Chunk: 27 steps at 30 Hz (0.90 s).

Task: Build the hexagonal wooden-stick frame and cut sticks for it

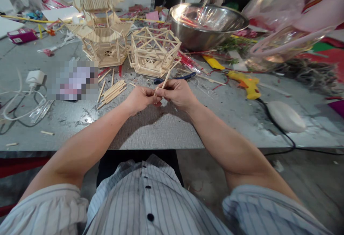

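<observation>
My left hand [142, 99] and my right hand [176, 93] meet above the table, fingertips pinched close together. A thin wooden stick [166, 79] slants up from between the fingers of my right hand. My left fingers are closed at its lower end, where the grip is partly hidden. Just left of my hands lies a small pile of cut wooden sticks [114, 92]. Behind them stands an open frame of glued sticks [154, 52]. To its left is a taller stick pagoda [104, 37] with layered roofs. Dark blue-handled pliers or cutters [188, 78] lie partly behind my right hand.
A yellow glue gun [248, 84] lies at right, its black cord running past a white oval object [286, 116]. A steel bowl [206, 30] stands at the back. A blurred-out phone-like item [76, 82] and a white charger [35, 78] with cables are at left.
</observation>
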Available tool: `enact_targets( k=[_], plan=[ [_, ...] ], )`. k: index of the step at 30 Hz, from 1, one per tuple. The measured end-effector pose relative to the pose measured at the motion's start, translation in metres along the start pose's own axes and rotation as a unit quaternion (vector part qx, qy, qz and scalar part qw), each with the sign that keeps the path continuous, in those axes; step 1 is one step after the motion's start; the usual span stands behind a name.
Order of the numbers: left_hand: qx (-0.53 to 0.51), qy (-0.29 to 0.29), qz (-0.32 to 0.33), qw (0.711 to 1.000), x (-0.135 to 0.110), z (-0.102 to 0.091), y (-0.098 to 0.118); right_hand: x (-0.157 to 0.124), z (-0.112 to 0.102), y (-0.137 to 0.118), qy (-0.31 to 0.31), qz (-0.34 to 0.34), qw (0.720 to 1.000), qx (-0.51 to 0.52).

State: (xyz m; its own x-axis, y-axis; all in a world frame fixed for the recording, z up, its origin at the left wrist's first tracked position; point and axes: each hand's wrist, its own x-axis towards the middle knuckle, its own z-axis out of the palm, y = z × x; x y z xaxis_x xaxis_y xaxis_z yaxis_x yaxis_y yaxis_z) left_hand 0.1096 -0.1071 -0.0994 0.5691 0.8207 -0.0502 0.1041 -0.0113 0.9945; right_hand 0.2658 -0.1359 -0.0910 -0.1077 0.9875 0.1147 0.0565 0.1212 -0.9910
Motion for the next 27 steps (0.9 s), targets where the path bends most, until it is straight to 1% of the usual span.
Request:
enact_targets(
  k=[3,6,8,12,14,16,17,18,19,20,22,23,24,25,27],
  plan=[
    [-0.015,-0.010,0.002,1.000,0.000,-0.001,0.001,0.000,0.000,0.000,0.015,-0.009,1.000,0.010],
    [-0.038,-0.027,0.024,0.999,0.000,-0.001,0.002,0.002,-0.002,0.001,0.027,-0.015,1.000,0.004],
    [-0.029,-0.025,0.038,0.999,-0.001,-0.001,0.003,0.003,-0.003,0.003,0.030,-0.012,0.999,-0.003],
    [0.010,-0.002,0.042,0.999,-0.002,0.000,0.006,0.004,-0.003,0.004,0.023,-0.023,0.999,-0.025],
    [0.012,0.012,0.047,0.999,-0.002,-0.002,0.009,0.005,-0.007,0.003,0.027,-0.039,0.997,-0.063],
    [0.005,0.039,0.055,0.998,0.000,-0.006,0.009,0.005,-0.018,-0.001,0.065,-0.058,0.984,-0.153],
    [0.001,0.060,0.060,0.996,0.002,-0.009,0.009,0.006,-0.025,-0.004,0.101,-0.065,0.968,-0.222],
    [-0.005,0.081,0.065,0.995,0.004,-0.013,0.008,0.005,-0.033,-0.007,0.133,-0.061,0.939,-0.312],
    [-0.011,0.102,0.069,0.992,0.006,-0.016,0.007,0.005,-0.041,-0.010,0.146,-0.037,0.899,-0.411],
    [-0.020,0.119,0.070,0.990,0.008,-0.020,0.006,0.004,-0.049,-0.013,0.140,0.007,0.861,-0.489],
    [-0.037,0.145,0.070,0.986,0.012,-0.025,0.003,0.003,-0.061,-0.017,0.053,0.110,0.796,-0.593],
    [-0.042,0.152,0.070,0.985,0.013,-0.028,0.002,0.002,-0.064,-0.018,0.008,0.147,0.770,-0.621],
    [-0.045,0.157,0.071,0.984,0.014,-0.029,0.002,0.001,-0.066,-0.018,-0.031,0.172,0.750,-0.638],
    [-0.046,0.160,0.072,0.983,0.014,-0.030,0.001,0.001,-0.067,-0.018,-0.058,0.184,0.738,-0.647],
    [-0.047,0.165,0.074,0.982,0.014,-0.032,0.002,0.001,-0.066,-0.017,-0.076,0.180,0.731,-0.654]
  ],
)
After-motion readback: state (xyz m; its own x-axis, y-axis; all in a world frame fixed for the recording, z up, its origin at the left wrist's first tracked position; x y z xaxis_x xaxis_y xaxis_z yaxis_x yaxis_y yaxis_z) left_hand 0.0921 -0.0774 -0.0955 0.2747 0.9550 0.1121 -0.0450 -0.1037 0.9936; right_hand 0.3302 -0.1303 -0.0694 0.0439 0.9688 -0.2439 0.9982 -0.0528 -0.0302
